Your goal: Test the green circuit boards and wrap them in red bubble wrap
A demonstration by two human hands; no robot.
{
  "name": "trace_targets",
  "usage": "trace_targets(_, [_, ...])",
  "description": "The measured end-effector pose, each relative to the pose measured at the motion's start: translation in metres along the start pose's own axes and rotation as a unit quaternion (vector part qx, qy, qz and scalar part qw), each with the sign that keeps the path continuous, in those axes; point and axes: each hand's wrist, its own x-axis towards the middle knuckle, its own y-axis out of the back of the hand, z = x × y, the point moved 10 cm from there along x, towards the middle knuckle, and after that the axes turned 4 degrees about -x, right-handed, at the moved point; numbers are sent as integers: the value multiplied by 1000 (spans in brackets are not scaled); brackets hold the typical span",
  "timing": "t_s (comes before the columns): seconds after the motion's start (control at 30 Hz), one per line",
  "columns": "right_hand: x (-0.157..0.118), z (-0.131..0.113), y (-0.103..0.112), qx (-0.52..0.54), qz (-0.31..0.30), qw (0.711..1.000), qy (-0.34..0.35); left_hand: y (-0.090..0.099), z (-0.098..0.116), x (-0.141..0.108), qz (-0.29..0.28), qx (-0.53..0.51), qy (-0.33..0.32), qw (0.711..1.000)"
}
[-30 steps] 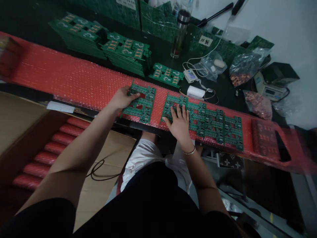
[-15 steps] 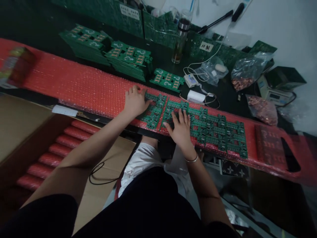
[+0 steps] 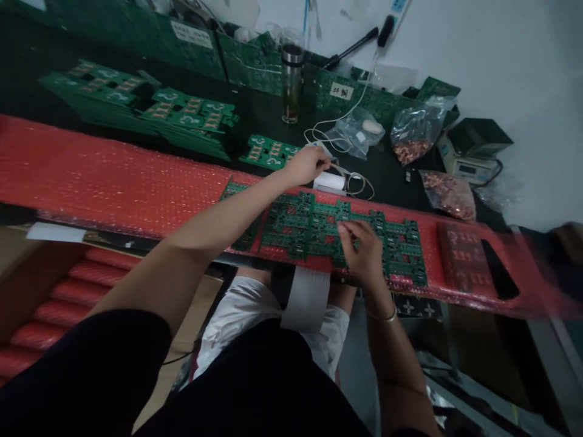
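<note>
My left hand (image 3: 310, 164) reaches over the bubble wrap to the bench behind it, fingers closed in a pinch beside a white roll (image 3: 330, 181) and a thin cable (image 3: 364, 182). What sits in the pinch, if anything, is too small to make out. Above the row of green circuit boards (image 3: 291, 227), my right hand (image 3: 365, 250) has thumb and forefinger pinched together; I cannot see anything certain between them. The boards lie side by side on red bubble wrap (image 3: 113, 176), partly covered by my left forearm.
Stacks of green boards (image 3: 191, 112) stand at the back left, with a lower pile (image 3: 264, 150) beside them. Behind are a glass bottle (image 3: 290, 91), a bag of copper-coloured parts (image 3: 412, 142) and a scale (image 3: 469, 164). Red rolls (image 3: 68, 291) fill a carton at lower left.
My left hand has lifted off the boards and moved right and back to the bench items. The right hand has gone from flat on the boards to a pinch further right. The view has shifted.
</note>
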Motion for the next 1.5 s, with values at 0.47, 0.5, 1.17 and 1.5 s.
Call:
trace_targets(0.47, [108,192,188,97,118,981,-118,-149,202,-7,-116,5,-112,987])
trace_targets(0.5, [106,213,207,123,144,970,-151,-177,204,-24,-181,47,-106,977])
trace_targets(1.17, [39,292,123,265,-15,947,-183,-230,174,-118,-282,196,-93,934])
trace_targets(1.5, [35,263,105,-115,-18,990,-76,-232,174,-126,-269,226,-68,934])
